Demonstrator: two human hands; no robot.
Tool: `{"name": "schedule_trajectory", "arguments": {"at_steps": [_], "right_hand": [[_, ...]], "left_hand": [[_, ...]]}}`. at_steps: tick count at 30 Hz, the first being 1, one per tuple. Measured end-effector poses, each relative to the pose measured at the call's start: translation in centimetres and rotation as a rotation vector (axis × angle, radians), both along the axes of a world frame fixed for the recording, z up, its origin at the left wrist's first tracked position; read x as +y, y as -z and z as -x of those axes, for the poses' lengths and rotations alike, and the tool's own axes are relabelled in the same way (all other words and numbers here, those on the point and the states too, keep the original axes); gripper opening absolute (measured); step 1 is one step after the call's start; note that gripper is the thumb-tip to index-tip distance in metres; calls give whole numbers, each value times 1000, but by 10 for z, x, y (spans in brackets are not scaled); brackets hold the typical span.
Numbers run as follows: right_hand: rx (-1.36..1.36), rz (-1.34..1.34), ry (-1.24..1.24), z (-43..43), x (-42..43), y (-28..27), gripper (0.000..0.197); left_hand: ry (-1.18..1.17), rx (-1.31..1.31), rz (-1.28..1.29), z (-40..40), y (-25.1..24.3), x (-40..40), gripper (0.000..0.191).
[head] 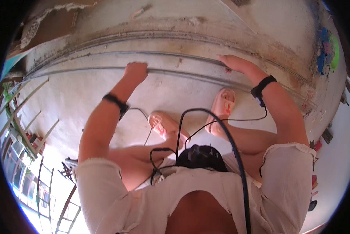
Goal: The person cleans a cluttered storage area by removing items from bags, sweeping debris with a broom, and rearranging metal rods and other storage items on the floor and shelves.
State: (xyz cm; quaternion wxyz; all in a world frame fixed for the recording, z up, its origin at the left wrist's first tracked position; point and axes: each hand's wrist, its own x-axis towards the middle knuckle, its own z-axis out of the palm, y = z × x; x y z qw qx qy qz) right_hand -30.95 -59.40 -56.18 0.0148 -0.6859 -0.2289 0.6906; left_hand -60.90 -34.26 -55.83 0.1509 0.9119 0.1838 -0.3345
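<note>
My left hand [136,71] is closed in a fist around the nearer of two long, thin metal bars [186,75]. This bar runs across in front of my feet and passes under my right wrist. The farther metal bar [169,54] meets my right hand [236,63], whose fingers curl around it while the thumb points out to the left. Fingertips show below that palm; the rest of the grip is hidden. Both bars look bent by the lens. Black straps with small devices sit on both forearms, and a thin cable runs from each.
More long bars [163,35] lie along the dirty far floor edge. My sandalled feet [226,102] stand apart on the concrete floor [99,96]. A black cable [232,140] loops before my chest. Wooden legs [31,93] and ladder-like frames [44,187] are at left; blue and green objects [324,52] at right.
</note>
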Motion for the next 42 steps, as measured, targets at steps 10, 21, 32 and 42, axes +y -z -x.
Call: {"name": "schedule_trajectory", "arguments": {"at_steps": [10,21,32,42], "right_hand": [[-352,-91,-284,24,-12,-34,62],[-609,-168,-215,83,-53,-60,62],[-326,81,-55,141,-81,-57,62],[-466,-96,-91,121,-78,-55,59]], "left_hand": [[17,-169,-28,8,-31,0,20],[90,-208,41,14,-65,-10,28],[250,-95,169,56,-70,-28,24],[291,-42,185,26,-73,-28,31]]}}
